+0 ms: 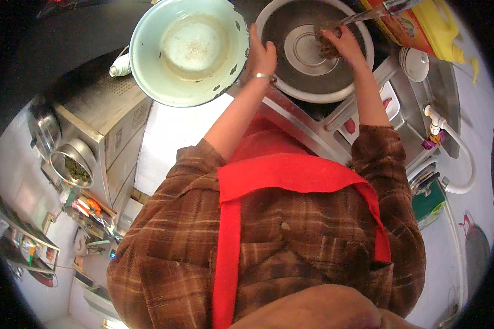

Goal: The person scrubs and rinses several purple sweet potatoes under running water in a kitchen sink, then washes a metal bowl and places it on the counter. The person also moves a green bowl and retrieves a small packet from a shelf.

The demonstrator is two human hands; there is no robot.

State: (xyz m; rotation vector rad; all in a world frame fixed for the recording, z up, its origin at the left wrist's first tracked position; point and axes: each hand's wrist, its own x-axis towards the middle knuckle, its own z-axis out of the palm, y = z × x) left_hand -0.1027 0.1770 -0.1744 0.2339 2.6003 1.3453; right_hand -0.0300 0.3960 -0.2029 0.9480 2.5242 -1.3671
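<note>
A chipped, pale-green, round enamel basin [195, 52] meets, at its right rim, the left hand [262, 55] (grip unclear); the right hand [348, 47] grips a rough brown scrubber [330, 52] over a white-rimmed, round grey basin [323, 97].

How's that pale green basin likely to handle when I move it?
The pale green basin is probably stiff: its dark chips suggest enamel over metal. Those chips also hint the coating may flake if knocked. Being wide, it would likely tilt if supported only at the side where the left hand is.
</note>
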